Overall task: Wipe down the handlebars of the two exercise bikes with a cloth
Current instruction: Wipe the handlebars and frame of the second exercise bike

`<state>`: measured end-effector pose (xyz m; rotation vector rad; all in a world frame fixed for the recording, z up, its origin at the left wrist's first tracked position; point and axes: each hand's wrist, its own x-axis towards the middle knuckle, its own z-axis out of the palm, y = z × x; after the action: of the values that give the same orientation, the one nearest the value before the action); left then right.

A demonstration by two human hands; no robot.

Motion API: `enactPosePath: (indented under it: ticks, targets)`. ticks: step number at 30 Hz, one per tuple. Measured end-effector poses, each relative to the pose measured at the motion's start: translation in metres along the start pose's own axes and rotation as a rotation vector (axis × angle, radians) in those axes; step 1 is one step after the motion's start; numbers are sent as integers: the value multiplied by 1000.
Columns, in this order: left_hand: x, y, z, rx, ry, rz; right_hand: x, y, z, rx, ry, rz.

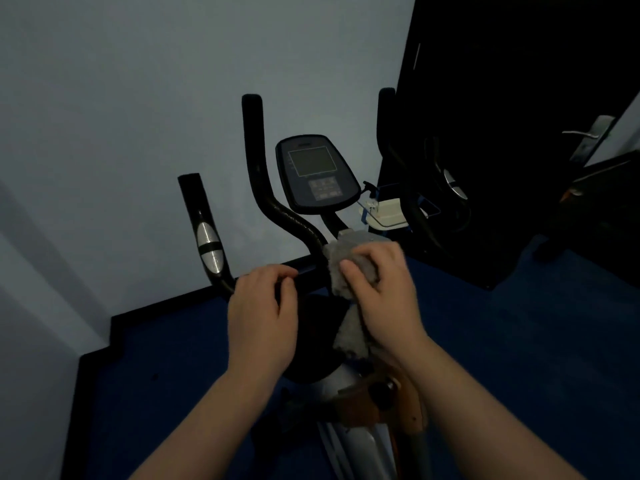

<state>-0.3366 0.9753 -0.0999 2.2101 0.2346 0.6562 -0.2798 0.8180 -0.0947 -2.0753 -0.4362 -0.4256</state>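
The right hand [381, 289] presses a grey cloth [349, 271] around the middle of the bike's handlebar [277, 209], fingers curled over it. The left hand [263, 317] grips the bare crossbar beside it. Wiping looks under way; next, probably, slide outward along the bar.

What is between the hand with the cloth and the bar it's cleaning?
Only the grey cloth itself. The right hand presses it against the middle of the handlebar, and nothing else visible blocks it. The left hand holds the bar beside it.
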Motion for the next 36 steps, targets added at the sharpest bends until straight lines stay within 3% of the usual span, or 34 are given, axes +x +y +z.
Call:
enactPosePath:
  ticks: [2,6,12,18,23,27,32,36]
  targets:
    - [2,-1,-2,178,-37,52,2,8,14,36,-149,14]
    - [4,-6,0,227,-168,-45,-37,32,29,160,-15,-50]
    - [4,-6,1,299,-189,-67,23,15,36,-144,-70,-113]
    - [7,-2,-9,222,-225,2,-23,26,35,64,28,-11]
    - [25,-16,-25,124,-146,95,44,16,44,-132,-43,-91]
    - [51,-22,-36,126,-104,158,62,8,52,-106,-13,-72]
    - [57,-36,-37,144,-200,218,13,26,34,-98,-15,-67]
    - [48,-38,-29,185,-234,196,72,0,57,-237,-99,-150]
